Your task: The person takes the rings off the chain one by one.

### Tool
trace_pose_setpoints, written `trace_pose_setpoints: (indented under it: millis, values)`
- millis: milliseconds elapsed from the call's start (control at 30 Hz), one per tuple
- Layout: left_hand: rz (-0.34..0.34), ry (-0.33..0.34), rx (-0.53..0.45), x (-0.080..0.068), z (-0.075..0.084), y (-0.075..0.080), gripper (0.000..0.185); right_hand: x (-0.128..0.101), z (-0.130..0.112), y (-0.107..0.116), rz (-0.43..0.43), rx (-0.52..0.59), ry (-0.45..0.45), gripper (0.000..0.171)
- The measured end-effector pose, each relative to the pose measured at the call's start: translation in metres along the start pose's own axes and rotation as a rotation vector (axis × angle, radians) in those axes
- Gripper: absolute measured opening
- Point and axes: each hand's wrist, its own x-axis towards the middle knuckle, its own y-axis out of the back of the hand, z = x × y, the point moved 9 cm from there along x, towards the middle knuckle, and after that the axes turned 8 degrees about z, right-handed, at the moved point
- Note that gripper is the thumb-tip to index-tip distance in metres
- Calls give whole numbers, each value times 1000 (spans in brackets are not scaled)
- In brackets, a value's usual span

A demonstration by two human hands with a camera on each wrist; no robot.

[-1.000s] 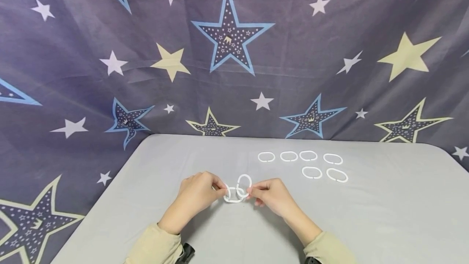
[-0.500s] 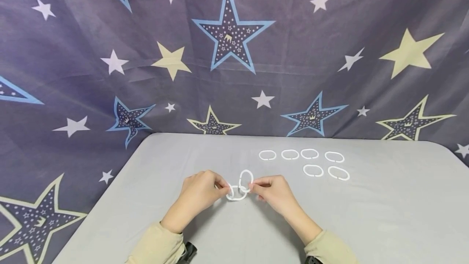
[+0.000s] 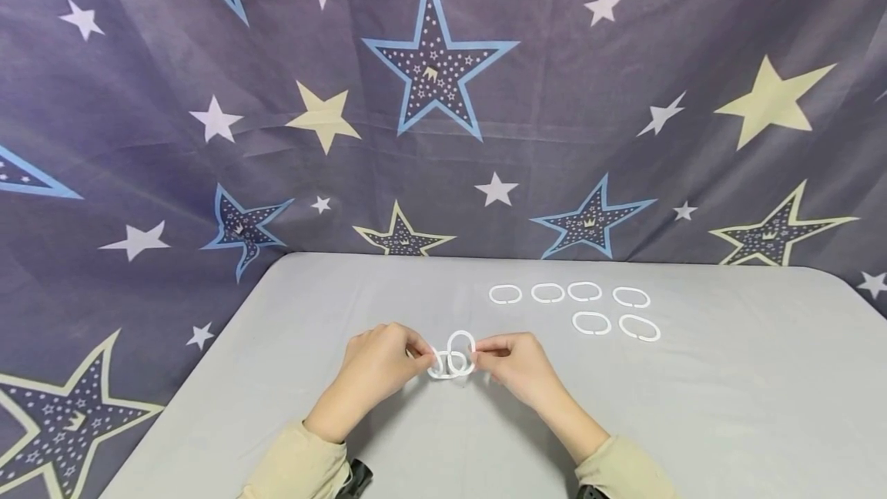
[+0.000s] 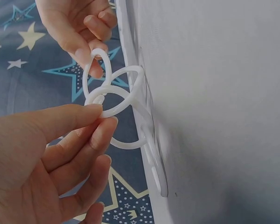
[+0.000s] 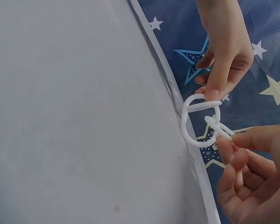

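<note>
Between my hands is a short chain of white oval plastic links, held just above the table. My left hand pinches the link at the chain's left end between thumb and index finger. With thumb and index finger, my right hand pinches another white link, which stands nearly upright and overlaps the middle link. In the left wrist view a white loop shows lower down by the table edge; how it joins the others is unclear. The fingertips hide parts of the links.
Several loose white oval links lie flat at the back right of the grey table, among them one link in the front row and one link at the left end. Behind the table hangs a star-patterned curtain.
Half a second ago the right-hand link leaned further right; now it sits a little lower and more to the left, over the middle link. Both hands keep their pinches and barely move.
</note>
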Motion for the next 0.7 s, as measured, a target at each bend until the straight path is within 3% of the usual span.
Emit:
trace_pose_setpoints:
  millis: [700]
  values:
    - [14,-14,-8,0,1,2,4,0,-12,9,-27,14,14,21]
